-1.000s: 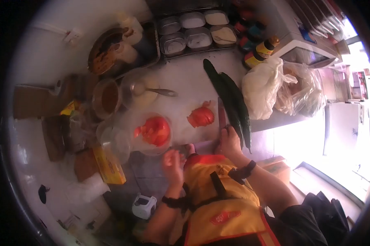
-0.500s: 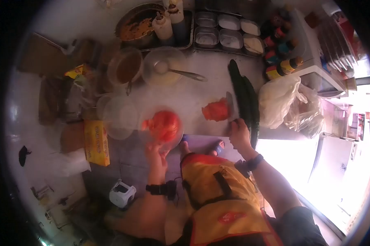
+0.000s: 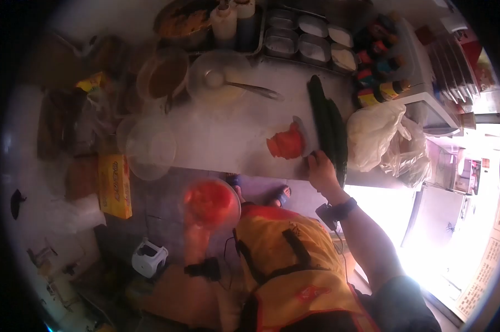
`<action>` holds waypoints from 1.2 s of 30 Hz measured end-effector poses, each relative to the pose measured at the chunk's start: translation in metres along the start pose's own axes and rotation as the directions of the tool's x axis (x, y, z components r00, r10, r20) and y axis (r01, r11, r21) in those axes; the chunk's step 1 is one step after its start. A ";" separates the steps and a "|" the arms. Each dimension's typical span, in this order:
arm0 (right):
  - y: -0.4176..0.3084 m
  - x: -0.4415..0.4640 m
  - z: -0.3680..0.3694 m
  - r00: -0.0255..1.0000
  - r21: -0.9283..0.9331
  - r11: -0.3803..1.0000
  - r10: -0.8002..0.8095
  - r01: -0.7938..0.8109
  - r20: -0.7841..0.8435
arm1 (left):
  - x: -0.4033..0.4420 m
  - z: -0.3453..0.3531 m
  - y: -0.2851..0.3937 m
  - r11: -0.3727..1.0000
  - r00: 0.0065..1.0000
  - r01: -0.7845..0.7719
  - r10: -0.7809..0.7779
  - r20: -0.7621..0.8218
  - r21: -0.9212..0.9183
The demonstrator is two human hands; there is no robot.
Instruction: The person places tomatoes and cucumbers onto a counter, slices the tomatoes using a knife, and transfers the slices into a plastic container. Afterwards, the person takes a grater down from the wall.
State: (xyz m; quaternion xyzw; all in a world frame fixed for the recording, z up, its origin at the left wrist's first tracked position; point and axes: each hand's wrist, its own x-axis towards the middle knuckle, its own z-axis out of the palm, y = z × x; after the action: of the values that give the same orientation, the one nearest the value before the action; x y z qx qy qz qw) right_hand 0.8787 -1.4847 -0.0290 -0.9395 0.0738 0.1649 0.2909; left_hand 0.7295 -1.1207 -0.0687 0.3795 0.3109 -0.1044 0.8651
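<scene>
My left hand (image 3: 197,226), blurred by motion, holds a clear bowl (image 3: 237,206) from below, off the near edge of the counter. Red tomato pieces (image 3: 208,202) fill it; most of the fingers are hidden under it. My right hand (image 3: 321,167) is closed around the handle of a knife (image 3: 302,128) at the counter's edge. The blade lies beside a heap of red tomato slices (image 3: 286,143) and seems to touch them. Just right of the knife lie dark green cucumbers (image 3: 328,119).
White plastic bags (image 3: 376,133) sit at the right. Metal trays (image 3: 311,41), squeeze bottles (image 3: 224,25) and a bowl with a ladle (image 3: 219,83) stand farther back. Clear lidlike containers (image 3: 150,149) and a yellow box (image 3: 115,185) are at left; a white stool (image 3: 149,258) is below.
The bowl of tomato has come off the counter edge, toward me and down, in my left hand. My right hand keeps the knife by the slices. The view has shifted slightly.
</scene>
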 end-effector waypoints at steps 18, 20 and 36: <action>-0.037 0.000 0.014 0.816 -0.235 0.794 -0.480 0.560 0.324 | 0.046 0.015 -0.034 0.993 0.957 0.091 -0.067 0.281 -0.073; -0.064 -0.022 0.022 0.945 -0.118 0.966 -0.193 0.231 0.264 | 0.043 0.029 -0.023 0.994 0.964 0.033 -0.005 0.267 -0.102; -0.022 -0.019 0.008 0.999 -0.044 0.998 0.032 -0.033 -0.026 | 0.047 0.036 -0.017 0.996 0.938 0.081 -0.064 0.339 -0.034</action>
State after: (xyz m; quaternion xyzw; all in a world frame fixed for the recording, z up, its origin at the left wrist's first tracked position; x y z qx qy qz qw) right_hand 0.8639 -1.4616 -0.0172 -0.9465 0.0891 0.1595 0.2662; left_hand 0.7760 -1.1554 -0.0896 0.3235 0.1741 -0.1923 0.9100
